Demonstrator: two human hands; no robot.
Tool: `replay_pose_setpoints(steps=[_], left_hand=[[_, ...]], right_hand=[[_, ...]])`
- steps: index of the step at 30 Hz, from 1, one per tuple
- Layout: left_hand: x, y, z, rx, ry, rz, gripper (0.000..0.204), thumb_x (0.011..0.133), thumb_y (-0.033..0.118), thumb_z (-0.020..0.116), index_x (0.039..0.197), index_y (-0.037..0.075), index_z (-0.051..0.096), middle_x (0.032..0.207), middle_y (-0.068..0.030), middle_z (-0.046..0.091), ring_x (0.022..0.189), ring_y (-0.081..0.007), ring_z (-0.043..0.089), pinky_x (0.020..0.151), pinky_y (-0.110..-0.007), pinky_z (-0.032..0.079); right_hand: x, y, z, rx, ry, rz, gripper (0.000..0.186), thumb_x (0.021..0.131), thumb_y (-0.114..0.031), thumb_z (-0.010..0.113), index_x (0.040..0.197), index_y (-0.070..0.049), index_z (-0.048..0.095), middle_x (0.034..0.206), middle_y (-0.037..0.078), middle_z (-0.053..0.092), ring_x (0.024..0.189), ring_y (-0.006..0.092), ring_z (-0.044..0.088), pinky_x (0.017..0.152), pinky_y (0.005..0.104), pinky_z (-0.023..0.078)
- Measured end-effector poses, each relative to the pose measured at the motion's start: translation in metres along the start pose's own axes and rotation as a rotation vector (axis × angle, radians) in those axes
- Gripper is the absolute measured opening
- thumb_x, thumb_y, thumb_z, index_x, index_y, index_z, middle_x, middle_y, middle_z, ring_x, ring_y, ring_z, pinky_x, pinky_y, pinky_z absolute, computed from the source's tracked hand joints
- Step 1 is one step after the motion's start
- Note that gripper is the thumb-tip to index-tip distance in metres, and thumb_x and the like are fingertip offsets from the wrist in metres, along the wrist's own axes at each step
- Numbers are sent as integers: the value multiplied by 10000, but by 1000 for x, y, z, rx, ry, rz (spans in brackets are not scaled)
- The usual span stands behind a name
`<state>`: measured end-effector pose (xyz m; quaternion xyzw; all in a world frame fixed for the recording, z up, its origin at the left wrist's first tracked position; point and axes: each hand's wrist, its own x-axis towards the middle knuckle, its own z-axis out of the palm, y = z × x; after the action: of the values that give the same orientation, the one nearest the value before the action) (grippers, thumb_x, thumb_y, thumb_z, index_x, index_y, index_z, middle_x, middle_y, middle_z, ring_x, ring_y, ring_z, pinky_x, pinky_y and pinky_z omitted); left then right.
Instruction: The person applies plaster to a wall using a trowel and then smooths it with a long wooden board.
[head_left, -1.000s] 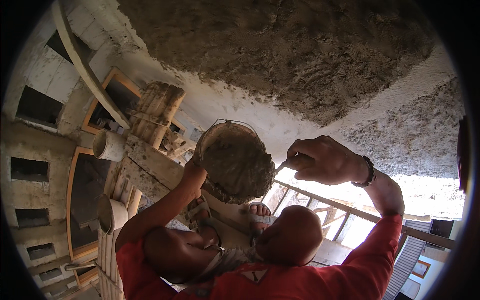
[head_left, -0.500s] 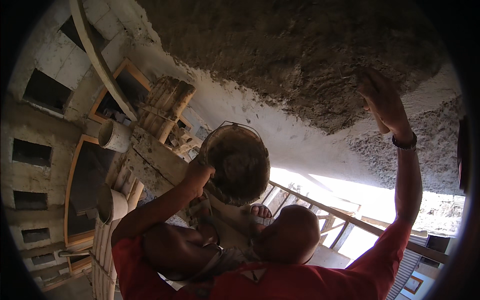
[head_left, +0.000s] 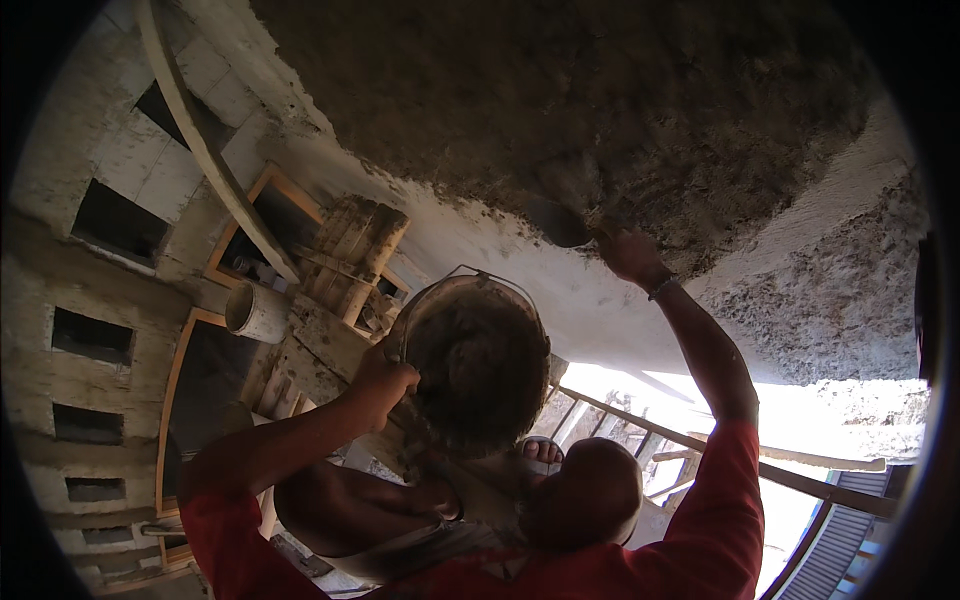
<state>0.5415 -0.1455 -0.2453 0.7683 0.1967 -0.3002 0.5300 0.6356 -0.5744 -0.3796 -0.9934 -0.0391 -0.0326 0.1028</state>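
My left hand [head_left: 382,386] is closed on the left rim of a round bucket [head_left: 536,392] with a thin wire handle, held above my knees. Dark wet mortar [head_left: 470,355] lies inside it. My right hand [head_left: 632,256] is raised and wrapped round the handle of a trowel. The trowel's blade [head_left: 560,224] points left, close to the lower edge of a broad patch of dark mortar [head_left: 640,110] on the wall. I cannot tell whether the blade touches the surface. Pale wall [head_left: 590,300] shows below that patch.
Left of the bucket, a whitish pail [head_left: 258,312] stands by a bundle of bamboo poles [head_left: 362,250] and mortar-stained planks [head_left: 325,350]. A long curved pole [head_left: 205,140] crosses the upper left. Window frames [head_left: 178,400] line the left wall. A wooden railing [head_left: 640,420] runs along the bright opening.
My right hand has come left and down along the wall, bringing the trowel blade into sight near the mortar's lower edge. The bucket sits slightly lower in view, still in my left hand.
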Motion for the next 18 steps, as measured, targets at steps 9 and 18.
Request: replay_pose_setpoints(steps=[9,18], left_hand=[[-39,-9,-28,-207,102,-19,457,740,4,601,1188,41,516,861,-54,541,692,-144,523,592,-313,430],[-35,-49,-44,-115,77,84,412,705,41,659,1102,-3,557,855,-90,596,707,-155,570,569,-320,461]], right_hand=[[-9,-14,-116,-265,183,-277,214,884,-165,546,1087,-124,600,1081,101,608,828,324,658,669,435,559],[-32,-60,-227,-40,360,-116,228,883,-214,580,1087,-111,571,954,176,640,767,352,670,637,443,571]])
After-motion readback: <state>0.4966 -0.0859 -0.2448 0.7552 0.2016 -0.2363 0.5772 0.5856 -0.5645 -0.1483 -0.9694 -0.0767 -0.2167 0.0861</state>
